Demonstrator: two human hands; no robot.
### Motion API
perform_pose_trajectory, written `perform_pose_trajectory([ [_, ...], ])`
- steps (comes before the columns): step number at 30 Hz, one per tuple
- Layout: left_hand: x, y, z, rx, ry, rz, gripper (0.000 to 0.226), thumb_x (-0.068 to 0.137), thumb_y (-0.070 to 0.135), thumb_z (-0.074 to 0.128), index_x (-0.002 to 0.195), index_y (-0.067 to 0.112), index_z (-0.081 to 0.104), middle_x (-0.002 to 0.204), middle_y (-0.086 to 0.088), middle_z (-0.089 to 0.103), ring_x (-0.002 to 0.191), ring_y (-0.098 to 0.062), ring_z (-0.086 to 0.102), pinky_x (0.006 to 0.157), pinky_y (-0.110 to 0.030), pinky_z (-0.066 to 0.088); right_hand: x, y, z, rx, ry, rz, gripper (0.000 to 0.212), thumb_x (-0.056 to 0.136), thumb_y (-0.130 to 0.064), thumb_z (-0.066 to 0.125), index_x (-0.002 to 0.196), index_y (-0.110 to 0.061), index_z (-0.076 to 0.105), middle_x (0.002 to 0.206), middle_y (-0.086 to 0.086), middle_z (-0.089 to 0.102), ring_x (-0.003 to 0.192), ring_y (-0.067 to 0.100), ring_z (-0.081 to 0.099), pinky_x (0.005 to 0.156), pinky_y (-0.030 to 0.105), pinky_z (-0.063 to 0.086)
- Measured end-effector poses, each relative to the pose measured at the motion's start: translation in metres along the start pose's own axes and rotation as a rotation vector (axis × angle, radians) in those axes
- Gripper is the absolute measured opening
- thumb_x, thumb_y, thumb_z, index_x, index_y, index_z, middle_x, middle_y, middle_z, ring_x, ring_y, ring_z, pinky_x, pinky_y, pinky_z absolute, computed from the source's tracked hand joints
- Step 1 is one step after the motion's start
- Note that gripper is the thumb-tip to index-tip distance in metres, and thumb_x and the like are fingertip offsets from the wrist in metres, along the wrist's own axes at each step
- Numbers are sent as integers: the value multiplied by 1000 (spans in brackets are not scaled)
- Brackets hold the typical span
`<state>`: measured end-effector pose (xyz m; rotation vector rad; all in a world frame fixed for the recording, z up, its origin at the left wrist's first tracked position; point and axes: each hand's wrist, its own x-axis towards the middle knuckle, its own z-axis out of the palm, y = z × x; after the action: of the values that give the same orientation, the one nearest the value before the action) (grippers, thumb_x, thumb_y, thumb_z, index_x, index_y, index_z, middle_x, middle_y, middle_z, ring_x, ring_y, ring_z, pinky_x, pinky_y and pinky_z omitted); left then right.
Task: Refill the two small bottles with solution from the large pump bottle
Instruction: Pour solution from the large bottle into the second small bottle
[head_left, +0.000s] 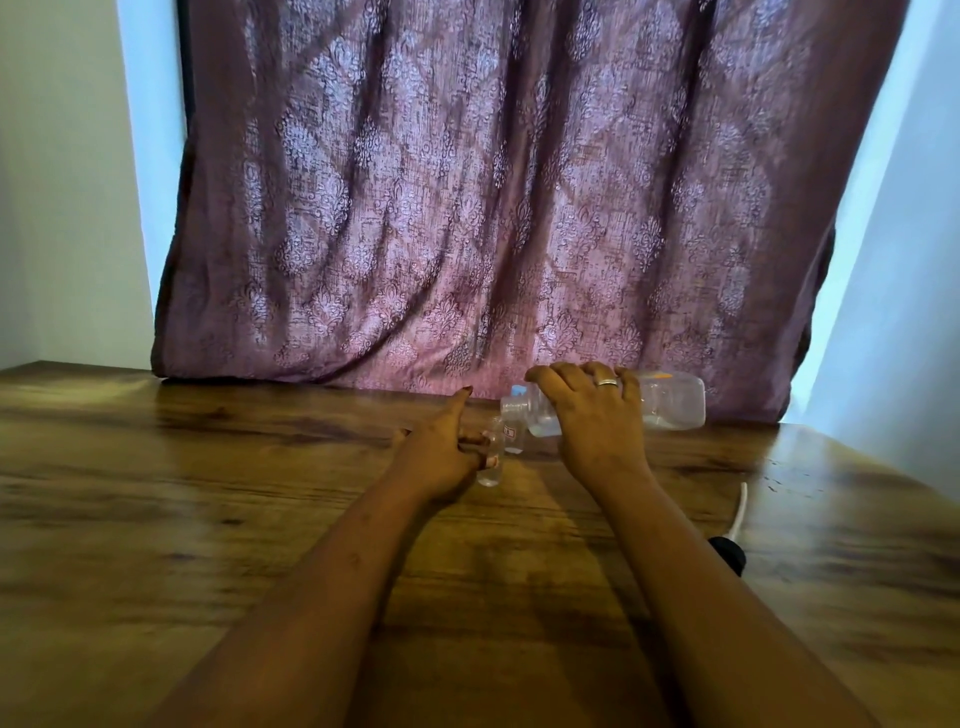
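— What is the table (208, 493) made of?
— Brown wood with dark grain and a soft sheen.
— The large bottle (670, 402)?
— Clear, glossy plastic, as is the small bottle (491, 457).
— And the curtain (493, 208)?
— Woven cloth, matt, patterned.

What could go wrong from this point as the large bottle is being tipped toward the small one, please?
The large bottle lies nearly level in the right hand, its wide mouth at the narrow small bottle; liquid may spill onto the wooden table. The left hand holds the small bottle only with its fingertips, so it may tip. The removed pump lies near the right forearm and could be knocked.
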<state>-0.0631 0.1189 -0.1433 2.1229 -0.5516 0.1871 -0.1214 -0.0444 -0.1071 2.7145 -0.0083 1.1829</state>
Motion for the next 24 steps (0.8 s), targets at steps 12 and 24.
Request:
perform_pose_trajectory([
  [12, 0, 1, 1, 1, 11, -16, 88, 82, 23, 72, 150, 35, 16, 115, 10, 69, 121, -13, 55, 115, -55, -1, 0, 0, 0, -16, -6, 1, 70, 63, 5, 65, 120, -32, 47, 124, -1, 57, 116, 32, 49, 98, 52, 32],
  [24, -5, 5, 0, -14, 18, -23, 87, 82, 21, 72, 149, 36, 19, 111, 12, 70, 117, -11, 57, 114, -51, -1, 1, 0, -1, 10, -22, -1, 69, 67, 4, 64, 122, -34, 45, 128, -3, 55, 121, 31, 45, 101, 52, 30],
])
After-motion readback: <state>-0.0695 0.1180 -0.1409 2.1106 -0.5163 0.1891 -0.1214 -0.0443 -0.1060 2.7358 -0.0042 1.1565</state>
